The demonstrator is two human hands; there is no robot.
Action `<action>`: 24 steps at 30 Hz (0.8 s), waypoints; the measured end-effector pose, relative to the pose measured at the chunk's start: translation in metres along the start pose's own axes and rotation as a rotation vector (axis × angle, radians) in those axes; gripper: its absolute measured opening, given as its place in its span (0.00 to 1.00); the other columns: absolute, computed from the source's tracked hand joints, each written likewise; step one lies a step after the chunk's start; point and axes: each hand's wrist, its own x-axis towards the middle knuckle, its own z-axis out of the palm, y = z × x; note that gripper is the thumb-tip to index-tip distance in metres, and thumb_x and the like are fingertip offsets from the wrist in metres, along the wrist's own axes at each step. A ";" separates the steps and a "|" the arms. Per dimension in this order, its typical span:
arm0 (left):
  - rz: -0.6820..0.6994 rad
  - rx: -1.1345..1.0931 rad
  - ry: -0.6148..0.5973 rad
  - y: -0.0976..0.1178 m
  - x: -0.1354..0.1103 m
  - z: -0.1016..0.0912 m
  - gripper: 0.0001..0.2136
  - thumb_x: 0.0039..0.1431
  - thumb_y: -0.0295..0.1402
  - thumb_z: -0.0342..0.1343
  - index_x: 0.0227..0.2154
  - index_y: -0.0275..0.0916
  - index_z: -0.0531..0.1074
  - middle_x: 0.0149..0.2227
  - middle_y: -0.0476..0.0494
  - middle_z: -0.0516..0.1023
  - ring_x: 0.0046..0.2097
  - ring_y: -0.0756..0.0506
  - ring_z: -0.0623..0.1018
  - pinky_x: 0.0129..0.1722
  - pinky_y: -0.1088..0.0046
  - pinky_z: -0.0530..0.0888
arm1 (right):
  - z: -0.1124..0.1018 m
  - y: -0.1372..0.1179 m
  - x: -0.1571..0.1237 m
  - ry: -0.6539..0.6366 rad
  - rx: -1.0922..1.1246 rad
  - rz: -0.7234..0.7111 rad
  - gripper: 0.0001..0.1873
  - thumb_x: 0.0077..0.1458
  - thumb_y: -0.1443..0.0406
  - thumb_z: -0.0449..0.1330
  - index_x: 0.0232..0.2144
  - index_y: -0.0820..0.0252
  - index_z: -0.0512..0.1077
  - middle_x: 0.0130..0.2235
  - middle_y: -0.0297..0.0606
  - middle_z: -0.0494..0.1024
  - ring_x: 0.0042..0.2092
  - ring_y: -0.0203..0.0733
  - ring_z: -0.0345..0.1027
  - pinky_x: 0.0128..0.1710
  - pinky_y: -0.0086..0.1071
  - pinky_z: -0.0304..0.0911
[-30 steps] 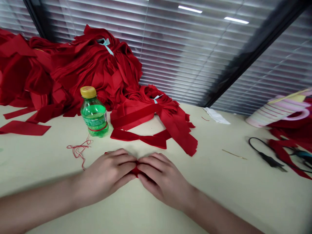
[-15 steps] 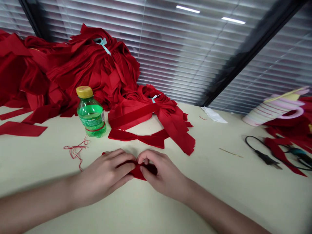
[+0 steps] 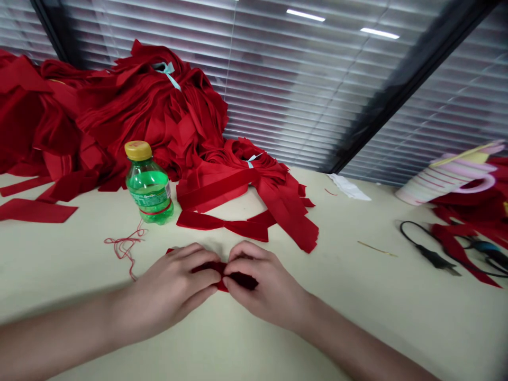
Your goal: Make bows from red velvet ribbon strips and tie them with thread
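Both hands meet over a piece of red ribbon point(image 3: 223, 286) on the table, most of it covered by my fingers. My left hand point(image 3: 180, 288) lies across its left part, fingers closed down on the fabric. From the other side my right hand point(image 3: 264, 280) pinches the ribbon near its middle, thumb and forefinger together. Just beyond the hands is a red ribbon bow shape point(image 3: 224, 224), narrowed at its centre. Red thread point(image 3: 126, 246) lies loosely tangled left of the hands, leading up to a green bottle point(image 3: 148, 185) with a yellow cap.
Tied bundles of red ribbon point(image 3: 159, 106) are heaped at the back left against the window blinds point(image 3: 286, 90). At the right are a striped pitcher-like cup point(image 3: 436, 182), a black cable with plug point(image 3: 434, 259) and more red strips. A white tissue point(image 3: 349, 187) and a thin gold strip point(image 3: 377, 248) lie on the table.
My right thumb and forefinger have drawn together into a tighter pinch on the ribbon, a little nearer my left fingertips. The left hand stays nearly in place.
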 end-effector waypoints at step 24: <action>-0.185 -0.017 -0.007 0.011 0.010 0.007 0.11 0.64 0.28 0.48 0.35 0.39 0.76 0.32 0.45 0.73 0.35 0.46 0.75 0.35 0.68 0.71 | -0.003 -0.008 0.002 -0.081 -0.092 0.128 0.10 0.50 0.74 0.61 0.24 0.56 0.78 0.28 0.32 0.76 0.30 0.34 0.69 0.29 0.28 0.65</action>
